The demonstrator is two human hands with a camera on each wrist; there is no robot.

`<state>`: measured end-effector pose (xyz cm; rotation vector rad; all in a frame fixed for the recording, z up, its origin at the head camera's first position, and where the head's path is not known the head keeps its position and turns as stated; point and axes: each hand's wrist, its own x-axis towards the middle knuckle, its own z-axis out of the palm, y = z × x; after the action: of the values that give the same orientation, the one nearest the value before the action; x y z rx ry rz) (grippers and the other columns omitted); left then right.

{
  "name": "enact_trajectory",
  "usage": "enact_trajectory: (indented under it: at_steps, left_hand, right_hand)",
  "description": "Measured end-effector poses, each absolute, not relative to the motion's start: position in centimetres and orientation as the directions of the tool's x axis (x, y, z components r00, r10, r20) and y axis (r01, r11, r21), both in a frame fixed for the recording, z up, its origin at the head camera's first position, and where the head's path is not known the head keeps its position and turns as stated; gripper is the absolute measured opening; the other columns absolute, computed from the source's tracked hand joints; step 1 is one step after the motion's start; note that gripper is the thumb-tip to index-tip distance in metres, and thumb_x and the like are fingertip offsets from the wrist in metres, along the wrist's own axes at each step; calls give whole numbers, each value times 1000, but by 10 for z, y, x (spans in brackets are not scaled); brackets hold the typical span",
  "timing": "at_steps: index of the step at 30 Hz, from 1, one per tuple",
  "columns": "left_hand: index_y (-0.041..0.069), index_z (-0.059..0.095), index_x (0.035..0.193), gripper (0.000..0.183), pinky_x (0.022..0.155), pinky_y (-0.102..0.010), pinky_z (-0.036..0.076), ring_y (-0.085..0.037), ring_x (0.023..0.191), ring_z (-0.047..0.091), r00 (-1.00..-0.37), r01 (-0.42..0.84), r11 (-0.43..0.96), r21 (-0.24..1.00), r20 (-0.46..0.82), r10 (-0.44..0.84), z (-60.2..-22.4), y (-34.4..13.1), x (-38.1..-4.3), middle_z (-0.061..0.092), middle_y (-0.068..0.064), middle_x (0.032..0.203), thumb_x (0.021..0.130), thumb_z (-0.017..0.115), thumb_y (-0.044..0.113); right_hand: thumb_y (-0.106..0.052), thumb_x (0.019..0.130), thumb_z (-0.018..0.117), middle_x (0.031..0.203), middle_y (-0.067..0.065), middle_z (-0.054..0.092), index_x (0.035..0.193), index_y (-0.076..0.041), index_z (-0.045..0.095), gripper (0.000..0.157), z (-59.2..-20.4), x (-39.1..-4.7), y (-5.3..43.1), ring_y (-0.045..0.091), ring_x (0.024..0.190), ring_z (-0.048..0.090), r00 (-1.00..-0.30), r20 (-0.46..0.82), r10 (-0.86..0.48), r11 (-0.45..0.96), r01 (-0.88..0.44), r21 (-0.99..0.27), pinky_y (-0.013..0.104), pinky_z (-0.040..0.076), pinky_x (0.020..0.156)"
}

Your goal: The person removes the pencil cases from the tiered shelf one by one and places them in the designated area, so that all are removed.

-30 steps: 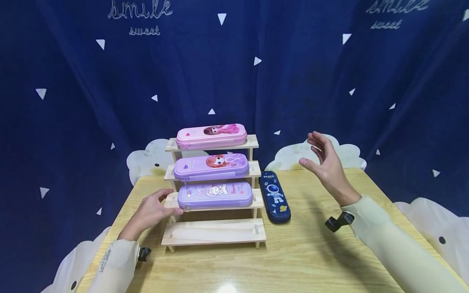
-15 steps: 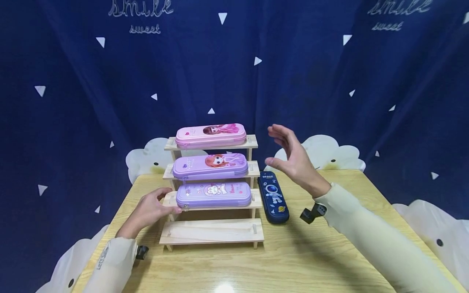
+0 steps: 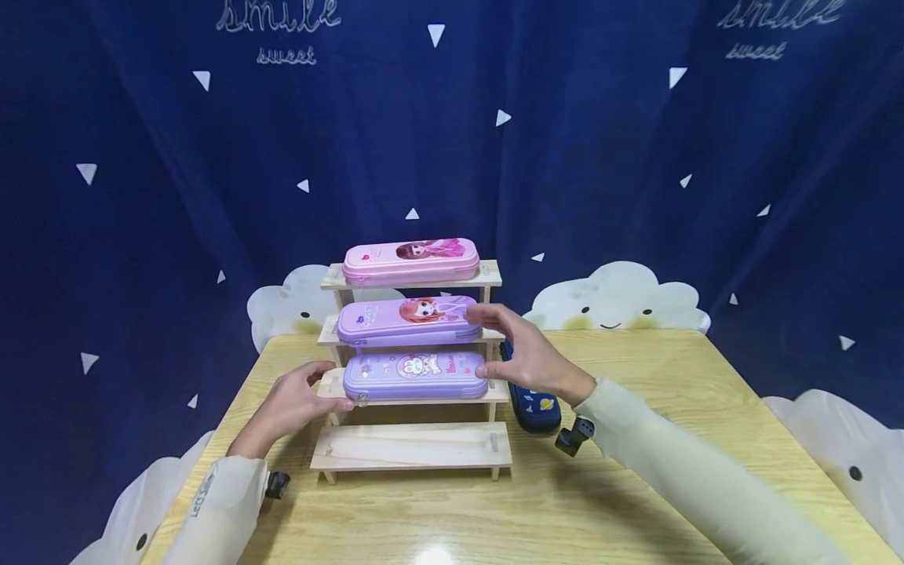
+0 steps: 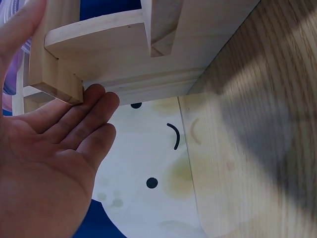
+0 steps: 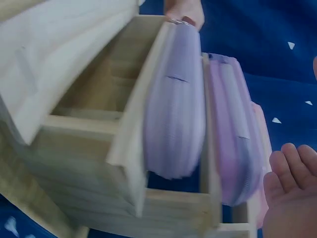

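A wooden tiered stand [image 3: 410, 449] carries pencil cases on its upper three steps. My left hand [image 3: 286, 410] grips the left end of the step bearing a lilac pencil case with a cartoon animal [image 3: 417, 377]. The thumb lies at the front edge; in the left wrist view the fingers [image 4: 94, 119] reach beneath the plank. My right hand [image 3: 526, 353] hovers around the right end of this case, thumb and fingers apart; contact cannot be told. A purple case with a red-haired girl [image 3: 384, 320] sits one step higher, a pink case [image 3: 388, 263] on top.
A dark blue space pencil case [image 3: 538, 412] lies on the wooden table [image 3: 636, 486] right of the stand, partly hidden by my right hand. The lowest step bears no case. White cloud shapes [image 3: 614, 298] and a dark blue curtain [image 3: 395, 141] stand behind.
My right hand has moved left and down from above the table's right side to the lilac case's right end. The left hand keeps its grip; the cases have not moved.
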<state>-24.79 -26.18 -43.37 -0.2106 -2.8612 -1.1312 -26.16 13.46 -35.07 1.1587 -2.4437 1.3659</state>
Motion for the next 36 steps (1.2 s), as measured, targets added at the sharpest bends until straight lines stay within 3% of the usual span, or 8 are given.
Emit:
enact_trajectory:
  at_steps: [10, 19, 27, 36]
  left_hand:
    - [3, 58, 136, 90, 107, -58, 48, -41, 129, 59, -989, 148, 729, 669, 103, 106, -433, -262, -248, 65, -19, 136, 68, 90, 53]
    - [4, 59, 135, 86, 105, -56, 49, -38, 125, 61, -988, 153, 719, 678, 108, 108, -434, -262, -248, 67, -18, 132, 69, 91, 49]
    - [3, 58, 136, 88, 108, -58, 47, -41, 130, 58, -990, 143, 711, 688, 96, 107, -434, -261, -248, 65, -19, 136, 69, 91, 48]
    - [3, 57, 137, 89, 111, -60, 44, -45, 134, 53, -991, 129, 713, 689, 80, 103, -433, -261, -248, 62, -21, 140, 69, 91, 49]
  right_hand:
    - [-10, 77, 84, 142, 16, 59, 141, -1, 50, 72, -377, -259, 130, 32, 133, 57, -680, 386, -624, 287, -658, -696, 48, 40, 119]
    - [-16, 79, 82, 141, 14, 60, 140, -2, 51, 70, -392, -263, 136, 31, 132, 57, -710, 330, -622, 338, -623, -706, 51, 40, 118]
    - [-9, 77, 81, 140, 15, 59, 140, -2, 50, 71, -396, -266, 136, 32, 133, 56, -713, 323, -622, 313, -605, -732, 50, 38, 120]
    - [-13, 76, 81, 142, 18, 60, 141, -5, 51, 72, -398, -262, 132, 29, 130, 58, -735, 305, -606, 342, -586, -734, 47, 49, 109]
